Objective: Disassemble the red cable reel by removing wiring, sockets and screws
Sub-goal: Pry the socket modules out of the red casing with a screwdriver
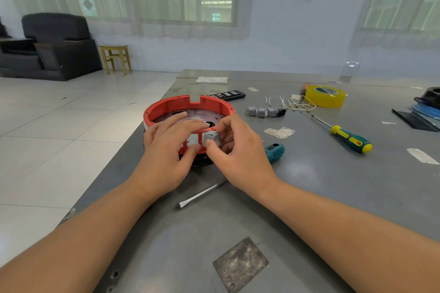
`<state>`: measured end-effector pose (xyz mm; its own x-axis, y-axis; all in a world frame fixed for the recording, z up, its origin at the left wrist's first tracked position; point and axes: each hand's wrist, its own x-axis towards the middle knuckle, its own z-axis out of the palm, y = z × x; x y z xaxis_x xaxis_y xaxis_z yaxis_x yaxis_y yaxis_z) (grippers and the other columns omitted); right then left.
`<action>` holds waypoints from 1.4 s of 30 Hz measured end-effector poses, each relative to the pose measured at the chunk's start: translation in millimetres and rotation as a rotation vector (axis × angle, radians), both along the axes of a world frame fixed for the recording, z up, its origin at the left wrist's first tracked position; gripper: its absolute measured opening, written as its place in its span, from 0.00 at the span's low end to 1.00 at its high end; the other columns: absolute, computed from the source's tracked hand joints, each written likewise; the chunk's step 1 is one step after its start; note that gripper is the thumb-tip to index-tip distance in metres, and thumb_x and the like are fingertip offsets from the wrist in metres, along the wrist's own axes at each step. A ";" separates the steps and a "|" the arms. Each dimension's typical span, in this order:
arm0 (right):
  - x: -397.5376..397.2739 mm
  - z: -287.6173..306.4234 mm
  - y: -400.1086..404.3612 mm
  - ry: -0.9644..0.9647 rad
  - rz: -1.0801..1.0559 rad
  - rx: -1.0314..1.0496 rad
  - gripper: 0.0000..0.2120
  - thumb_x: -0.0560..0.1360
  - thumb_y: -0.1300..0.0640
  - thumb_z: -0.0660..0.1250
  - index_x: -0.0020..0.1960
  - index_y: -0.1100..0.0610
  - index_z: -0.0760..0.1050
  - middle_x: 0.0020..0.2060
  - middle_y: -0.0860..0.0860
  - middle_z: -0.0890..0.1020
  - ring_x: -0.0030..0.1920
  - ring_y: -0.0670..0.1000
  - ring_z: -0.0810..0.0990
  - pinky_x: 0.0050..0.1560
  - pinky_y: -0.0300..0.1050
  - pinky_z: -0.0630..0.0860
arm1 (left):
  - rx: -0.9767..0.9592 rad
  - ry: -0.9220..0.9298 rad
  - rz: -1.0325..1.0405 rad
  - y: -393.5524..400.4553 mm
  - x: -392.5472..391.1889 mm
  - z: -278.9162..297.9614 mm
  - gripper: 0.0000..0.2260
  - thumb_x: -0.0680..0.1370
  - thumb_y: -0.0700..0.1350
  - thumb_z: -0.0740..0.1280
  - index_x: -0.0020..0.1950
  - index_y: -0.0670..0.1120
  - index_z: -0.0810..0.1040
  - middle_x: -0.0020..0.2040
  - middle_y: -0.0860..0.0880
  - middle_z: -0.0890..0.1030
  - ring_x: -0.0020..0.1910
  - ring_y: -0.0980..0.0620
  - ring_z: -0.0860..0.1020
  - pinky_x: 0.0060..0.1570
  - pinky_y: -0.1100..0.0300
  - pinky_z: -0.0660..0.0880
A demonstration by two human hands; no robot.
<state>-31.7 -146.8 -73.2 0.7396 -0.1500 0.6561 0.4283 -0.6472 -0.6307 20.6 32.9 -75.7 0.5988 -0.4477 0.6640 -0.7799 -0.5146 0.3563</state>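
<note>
The red cable reel housing (166, 106) lies open side up near the table's left edge. My left hand (166, 147) rests on its near rim, fingers stretched over the inside, thumb against the front wall. My right hand (235, 150) pinches a small grey socket (210, 137) at the near wall of the reel, thumb below it and fingers curled above. Three removed grey sockets (262, 112) and a black part lie in a row to the right, with loose white wires (292, 102) behind them.
A flat screwdriver (202, 194) with a teal handle (275, 152) lies under my right wrist. A yellow-green Phillips screwdriver (345, 137), yellow tape roll (325, 96), black bit case (228, 95) and black items at far right (426, 107) sit on the grey table (309, 197).
</note>
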 end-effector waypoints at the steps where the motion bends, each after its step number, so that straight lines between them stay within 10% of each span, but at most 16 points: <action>1: -2.4 0.9 -1.8 -0.007 0.016 0.023 0.10 0.75 0.51 0.72 0.50 0.45 0.71 0.41 0.42 0.77 0.41 0.45 0.79 0.39 0.33 0.75 | 0.012 -0.021 -0.012 -0.9 -1.9 0.4 0.21 0.80 0.43 0.73 0.72 0.57 0.78 0.72 0.61 0.77 0.81 0.55 0.64 0.78 0.51 0.52; 30: -16.6 16.4 -37.3 -0.052 0.227 -0.292 0.17 0.77 0.57 0.75 0.65 0.58 0.81 0.59 0.49 0.83 0.56 0.42 0.80 0.58 0.43 0.80 | 0.060 -0.214 0.026 1.4 3.5 -3.4 0.26 0.81 0.68 0.57 0.61 0.54 0.86 0.59 0.58 0.85 0.67 0.51 0.72 0.64 0.51 0.61; 42: -7.2 20.8 -52.1 0.064 0.098 -0.366 0.14 0.83 0.56 0.66 0.67 0.56 0.74 0.59 0.48 0.78 0.55 0.41 0.73 0.59 0.35 0.70 | 0.037 -0.086 0.206 -16.2 -4.7 -0.3 0.22 0.84 0.60 0.55 0.70 0.53 0.79 0.67 0.55 0.81 0.70 0.52 0.75 0.70 0.58 0.56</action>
